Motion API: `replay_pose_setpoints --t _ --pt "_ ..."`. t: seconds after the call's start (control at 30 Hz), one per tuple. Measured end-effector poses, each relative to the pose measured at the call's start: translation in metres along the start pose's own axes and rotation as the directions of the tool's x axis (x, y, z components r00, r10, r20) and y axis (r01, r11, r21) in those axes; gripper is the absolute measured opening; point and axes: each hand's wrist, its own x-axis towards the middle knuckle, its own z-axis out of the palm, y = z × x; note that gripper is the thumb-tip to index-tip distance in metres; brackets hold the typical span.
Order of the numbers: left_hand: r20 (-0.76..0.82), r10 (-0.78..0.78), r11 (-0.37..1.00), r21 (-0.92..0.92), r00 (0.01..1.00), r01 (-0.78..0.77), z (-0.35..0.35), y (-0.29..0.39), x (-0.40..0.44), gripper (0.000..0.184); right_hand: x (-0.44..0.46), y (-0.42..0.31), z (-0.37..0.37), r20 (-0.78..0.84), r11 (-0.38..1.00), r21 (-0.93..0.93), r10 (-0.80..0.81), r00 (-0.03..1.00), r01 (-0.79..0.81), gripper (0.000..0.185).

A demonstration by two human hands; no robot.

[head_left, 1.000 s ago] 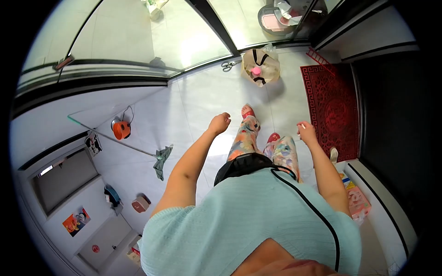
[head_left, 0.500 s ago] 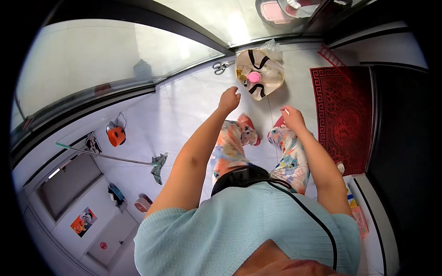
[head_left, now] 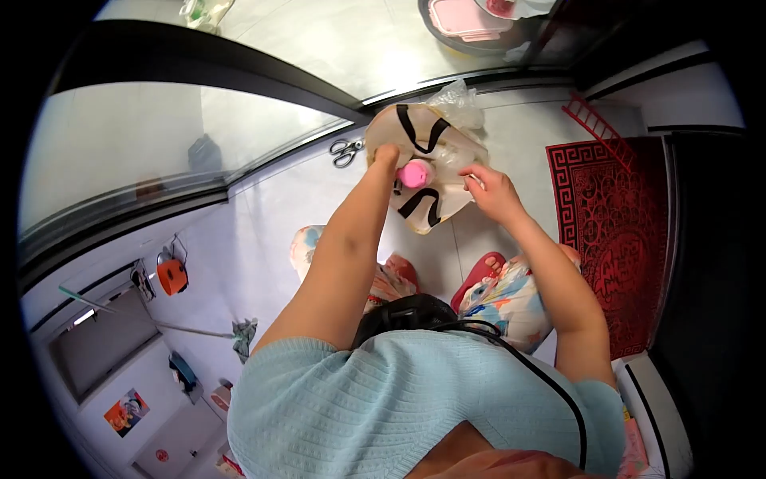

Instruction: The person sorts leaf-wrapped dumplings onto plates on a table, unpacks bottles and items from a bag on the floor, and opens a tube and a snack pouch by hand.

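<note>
A cream tote bag (head_left: 448, 195) with black handles stands open on the floor in front of me. Inside it are a bottle with a pink cap (head_left: 415, 173) and some clear plastic. My left hand (head_left: 384, 153) reaches down into the bag's left side, left of the pink cap; its fingers are hidden there. At the right side of the bag is my right hand (head_left: 496, 195), its fingers curled and thumb and forefinger close together. Whatever they pinch, if anything, is too small to make out.
Black-handled scissors (head_left: 345, 152) lie left of the bag, and a clear plastic bag (head_left: 459, 104) behind it. To the right are a red patterned mat (head_left: 610, 239) and a red rack (head_left: 598, 128). A glass door frame (head_left: 319, 92) runs behind; a mop (head_left: 243, 337) is at left.
I have bent closer to the bag. My left hand has gone from in front of the bag into it, and my right hand has moved up to its right side.
</note>
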Motion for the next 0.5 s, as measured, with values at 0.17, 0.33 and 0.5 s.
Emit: replay_pose_setpoints --t 0.17,0.33,0.5 --pt "0.045 -0.063 0.995 0.083 0.997 0.059 0.028 -0.009 0.036 0.032 -0.018 0.006 -0.001 -0.069 0.999 0.017 0.043 0.997 -0.042 0.020" --pt "0.075 -0.085 0.987 0.146 0.994 0.073 0.038 -0.022 0.053 0.033 -0.033 -0.014 -0.006 -0.113 0.993 0.119 -0.006 0.994 0.020 0.019" --pt "0.098 -0.088 0.982 0.176 0.991 0.070 0.050 -0.035 0.064 0.034 -0.035 -0.020 -0.007 -0.128 0.998 0.063 -0.012 0.992 0.020 0.018"
